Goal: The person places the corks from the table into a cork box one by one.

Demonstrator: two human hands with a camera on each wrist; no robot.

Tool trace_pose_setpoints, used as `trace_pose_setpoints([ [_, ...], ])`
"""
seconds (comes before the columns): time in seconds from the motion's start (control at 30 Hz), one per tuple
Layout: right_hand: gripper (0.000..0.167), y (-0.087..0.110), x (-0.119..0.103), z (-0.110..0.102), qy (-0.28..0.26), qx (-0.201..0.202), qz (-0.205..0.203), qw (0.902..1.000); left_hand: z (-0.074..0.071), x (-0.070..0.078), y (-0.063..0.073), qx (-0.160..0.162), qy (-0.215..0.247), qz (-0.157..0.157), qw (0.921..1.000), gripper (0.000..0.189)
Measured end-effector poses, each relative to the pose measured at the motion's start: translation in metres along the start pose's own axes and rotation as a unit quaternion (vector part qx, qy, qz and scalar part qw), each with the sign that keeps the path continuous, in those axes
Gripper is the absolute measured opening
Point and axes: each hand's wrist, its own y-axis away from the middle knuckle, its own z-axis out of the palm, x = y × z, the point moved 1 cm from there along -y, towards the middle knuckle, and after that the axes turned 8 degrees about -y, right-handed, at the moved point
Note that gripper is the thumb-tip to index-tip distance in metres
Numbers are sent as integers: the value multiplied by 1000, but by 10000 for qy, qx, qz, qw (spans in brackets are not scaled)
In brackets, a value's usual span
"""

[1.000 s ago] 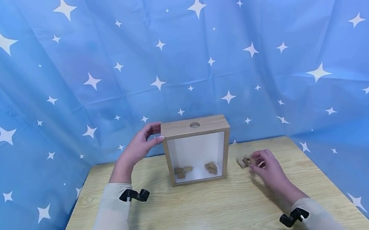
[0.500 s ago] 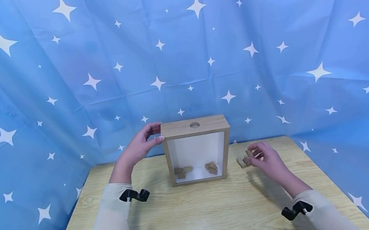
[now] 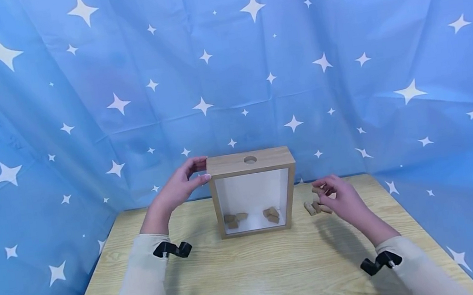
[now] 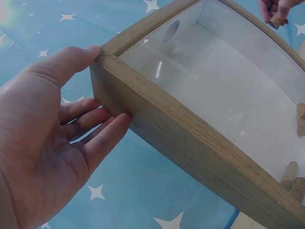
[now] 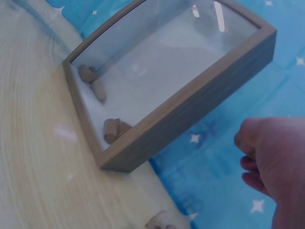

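My left hand [image 3: 177, 188] holds the upper left corner of an upright wooden shadow box [image 3: 227, 165], with a clear front and a round hole in its top. In the left wrist view, the thumb [image 4: 71, 62] lies on the front edge and the fingers touch the side. Right of the box, my right hand [image 3: 339, 197] pinches a cork [image 3: 317, 190] above several loose corks [image 3: 310, 208] on the table. The left wrist view also shows that pinched cork [image 4: 275, 21]; the hand hides it in the right wrist view. Several corks [image 5: 111, 130] lie inside the box.
The wood-grain table [image 3: 237, 278] carries the box near its back edge. Behind and at both sides hangs a blue curtain [image 3: 225, 68] with white stars. Black wrist mounts [image 3: 171, 250] sit on both sleeves.
My right hand has picked a cork from the pile and lifted it up and slightly away, uncovering the remaining loose corks. The left hand and the box have stayed still.
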Motion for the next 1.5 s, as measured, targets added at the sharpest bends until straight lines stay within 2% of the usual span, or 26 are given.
trace_pose_setpoints([
  [0.1, 25, -5, -7, -6, -58, 87, 7, 9999, 0, 1, 0, -3, -8, -7, 10000, 64],
  [0.3, 20, -18, -21, -15, -48, 541, -159, 9984, 0, 0, -1, -19, -1, 6, 10000, 65],
  [0.47, 18, -25, -32, -18, -273, 726, -119, 9969, 0, -2, -1, -30, -3, 53, 10000, 65],
  [0.9, 23, -39, -59, -32, -1354, 855, -65, 9871, 1, -1, -2, -8, -63, 60, 10000, 65],
  [1.17, 24, -48, -75, -36, -1076, 1041, -292, 9883, 1, -1, 0, -22, -60, -10, 10000, 66],
  [1.5, 22, -66, -97, -30, -1493, 972, -470, 9829, 1, 0, 1, 26, -57, -15, 10000, 66],
])
